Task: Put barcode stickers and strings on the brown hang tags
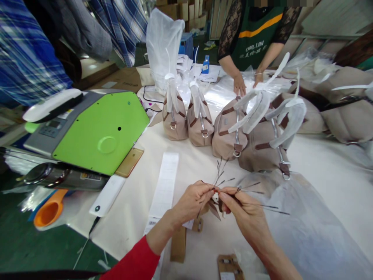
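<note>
My left hand and my right hand meet above the table, fingertips pinched close together. Several thin dark tag strings with stiff tips fan out from between the fingers of both hands. Small brown and grey tags hang under the fingertips, partly hidden by them. Beneath my left hand lie a brown card strip and a small brown card piece. Another brown card with dark clips rests nearer to me. Just beyond the hands stand beige handbags with white-wrapped handles.
A long white label strip lies left of the hands, a clear plastic bag to the right. At left are a green-topped machine, a phone, a white power bank and an orange scoop. Across the table a co-worker's hands touch clear plastic.
</note>
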Motion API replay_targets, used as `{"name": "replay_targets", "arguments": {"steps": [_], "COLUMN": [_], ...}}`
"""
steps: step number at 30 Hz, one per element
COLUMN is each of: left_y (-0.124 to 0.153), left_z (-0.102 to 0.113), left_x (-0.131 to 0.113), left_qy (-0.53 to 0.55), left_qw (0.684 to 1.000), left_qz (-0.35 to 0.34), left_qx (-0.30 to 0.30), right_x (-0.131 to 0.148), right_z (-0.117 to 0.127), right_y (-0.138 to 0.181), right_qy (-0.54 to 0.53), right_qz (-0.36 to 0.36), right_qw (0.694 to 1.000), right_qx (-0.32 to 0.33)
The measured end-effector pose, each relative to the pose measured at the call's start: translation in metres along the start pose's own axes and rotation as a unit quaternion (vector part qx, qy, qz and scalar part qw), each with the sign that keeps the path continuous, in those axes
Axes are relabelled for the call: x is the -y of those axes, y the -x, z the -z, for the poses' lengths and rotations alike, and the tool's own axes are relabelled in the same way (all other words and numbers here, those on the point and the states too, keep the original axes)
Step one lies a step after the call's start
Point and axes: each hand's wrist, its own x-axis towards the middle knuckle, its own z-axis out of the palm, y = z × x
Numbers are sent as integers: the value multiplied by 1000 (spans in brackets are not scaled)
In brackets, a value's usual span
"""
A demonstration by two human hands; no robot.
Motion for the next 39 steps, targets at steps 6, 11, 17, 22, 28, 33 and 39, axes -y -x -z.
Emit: {"name": "replay_targets", "arguments": {"steps": [6,11,17,22,28,33,39], "left_y": [-2,-2,-5,-8,-9,-10,-9], "left_z": [-8,-10,-16,-23,-27,-29,-35], "left_x": [4,3,10,13,16,20,20], "left_qy": [99,186,226,242,248,247,249], "left_qw": [992,976,965,957,955,953,954], "left_qz": [40,64,115,150,162,166,157], "left_qx": [60,90,70,51,-7,-52,-49], "right_x": [7,9,11,9,-4,-16,-21], "right_z": [1,1,-1,-3,5,5,-7], "right_y": [-9,-16,-23,-27,-26,-8,-7], "right_qy": [-29,-47,-52,-44,-5,82,168], "right_qz": [-33,-73,-115,-133,-111,-42,98], "right_qw": [999,996,992,990,994,995,981], "right_qx": [14,24,25,25,-16,-39,-20]}}
